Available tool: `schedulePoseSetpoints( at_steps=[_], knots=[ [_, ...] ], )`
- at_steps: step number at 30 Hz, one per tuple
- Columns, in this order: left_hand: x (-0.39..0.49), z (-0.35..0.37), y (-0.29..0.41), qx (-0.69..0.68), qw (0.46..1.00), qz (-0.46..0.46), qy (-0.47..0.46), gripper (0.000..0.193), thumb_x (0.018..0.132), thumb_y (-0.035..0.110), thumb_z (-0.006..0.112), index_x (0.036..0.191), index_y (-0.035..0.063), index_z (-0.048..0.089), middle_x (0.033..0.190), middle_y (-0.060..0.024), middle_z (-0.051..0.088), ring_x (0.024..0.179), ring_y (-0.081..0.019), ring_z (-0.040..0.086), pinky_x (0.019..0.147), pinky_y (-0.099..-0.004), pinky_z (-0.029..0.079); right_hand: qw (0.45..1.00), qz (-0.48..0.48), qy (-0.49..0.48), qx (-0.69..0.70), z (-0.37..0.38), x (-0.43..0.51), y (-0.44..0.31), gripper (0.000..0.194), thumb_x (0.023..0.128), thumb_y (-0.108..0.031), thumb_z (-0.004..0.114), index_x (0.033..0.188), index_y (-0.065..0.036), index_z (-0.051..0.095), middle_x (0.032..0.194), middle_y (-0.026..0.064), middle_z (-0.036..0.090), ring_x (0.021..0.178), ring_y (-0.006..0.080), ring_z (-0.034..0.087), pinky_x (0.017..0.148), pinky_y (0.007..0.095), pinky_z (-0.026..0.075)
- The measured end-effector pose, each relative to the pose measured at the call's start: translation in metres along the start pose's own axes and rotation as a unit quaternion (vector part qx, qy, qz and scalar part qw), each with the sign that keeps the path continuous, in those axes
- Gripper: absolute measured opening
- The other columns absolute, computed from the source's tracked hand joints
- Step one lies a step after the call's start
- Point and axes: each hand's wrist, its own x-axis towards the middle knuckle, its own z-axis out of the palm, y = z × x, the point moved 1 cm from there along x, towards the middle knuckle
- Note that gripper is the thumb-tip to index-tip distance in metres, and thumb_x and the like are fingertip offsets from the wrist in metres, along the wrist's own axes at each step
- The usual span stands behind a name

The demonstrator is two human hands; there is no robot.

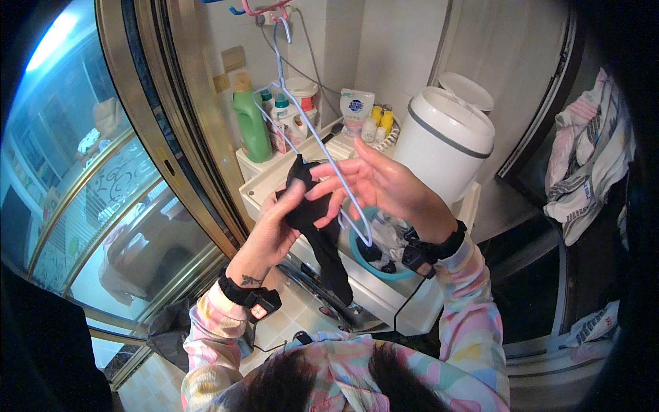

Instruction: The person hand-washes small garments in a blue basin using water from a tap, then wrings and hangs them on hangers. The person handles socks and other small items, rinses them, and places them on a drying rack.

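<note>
A light-blue wire hanger (278,67) hangs by its hook from a pink hanger (265,7) at the top of the view. Draped on the hanger's left side is a black cloth garment (327,247), its lower part dangling; its kind is hard to make out. My left hand (273,221) grips the garment's upper part, the blurred thumb in front. Across from it, my right hand (383,183) has its fingers spread around the hanger's right side, palm empty. Below sits a teal basin (360,255) holding wet-looking dark and light clothes (391,237).
A white lidded bin (440,144) stands on the right of a white washing machine top (381,298). Behind are a green detergent bottle (251,123), white bottles (291,123) and a detergent pouch (356,110). A gold-framed glass door (170,165) borders the left; laundry (592,154) hangs right.
</note>
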Motion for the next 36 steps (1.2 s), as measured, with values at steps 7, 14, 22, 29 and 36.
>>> schedulePoseSetpoints(
  at_steps=[7, 14, 22, 29, 36],
  knots=[
    [-0.015, 0.002, -0.003, -0.023, 0.996, -0.034, 0.084, 0.034, 0.095, 0.021, 0.057, 0.119, -0.0028, 0.052, 0.109, -0.0122, 0.063, 0.092, -0.0187, 0.065, 0.073, -0.029, 0.058, 0.956, -0.195, 0.16, -0.151, 0.003, -0.003, 0.017, 0.05, 0.092, -0.037, 0.044, 0.127, -0.001, 0.047, 0.127, 0.0112, 0.054, 0.123, 0.019, 0.046, 0.094, 0.032, 0.039],
    [-0.024, -0.008, -0.006, -0.096, 0.994, -0.041, 0.04, 0.034, 0.099, 0.022, 0.049, 0.123, -0.001, 0.048, 0.113, -0.0133, 0.062, 0.099, -0.0198, 0.063, 0.076, -0.0325, 0.058, 0.999, -0.04, 0.024, -0.014, -0.05, 0.005, 0.121, 0.055, 0.076, -0.007, 0.071, 0.126, -0.001, 0.047, 0.112, 0.0053, 0.06, 0.099, 0.0146, 0.059, 0.088, 0.0283, 0.047],
    [-0.025, -0.013, 0.006, -0.2, 0.98, -0.014, 0.019, 0.028, 0.094, 0.005, 0.051, 0.122, 0.0022, 0.048, 0.108, -0.0107, 0.056, 0.087, -0.019, 0.055, 0.062, -0.0273, 0.048, 0.981, -0.005, 0.106, 0.165, -0.064, -0.025, 0.1, 0.022, 0.088, -0.01, 0.06, 0.107, 0.001, 0.057, 0.095, 0.0089, 0.062, 0.081, 0.0192, 0.061, 0.076, 0.0306, 0.05],
    [-0.05, -0.011, 0.016, -0.262, 0.963, 0.016, -0.062, 0.045, 0.077, -0.008, 0.05, 0.12, 0.0072, 0.047, 0.103, -0.0109, 0.05, 0.075, -0.0169, 0.049, 0.058, -0.0258, 0.041, 0.986, -0.067, 0.055, 0.145, -0.03, -0.036, 0.036, 0.021, 0.091, -0.017, 0.058, 0.107, -0.005, 0.052, 0.088, 0.0033, 0.058, 0.069, 0.0107, 0.055, 0.059, 0.0264, 0.047],
    [-0.094, -0.051, -0.013, -0.259, 0.966, -0.002, -0.023, 0.057, 0.065, -0.003, 0.056, 0.118, 0.0116, 0.043, 0.106, -0.0142, 0.054, 0.064, -0.019, 0.053, 0.054, -0.0299, 0.044, 0.993, -0.045, 0.049, 0.096, -0.005, -0.025, 0.033, 0.027, 0.088, -0.006, 0.056, 0.114, -0.004, 0.047, 0.099, 0.0077, 0.061, 0.088, 0.0109, 0.061, 0.073, 0.0235, 0.049]
  ],
)
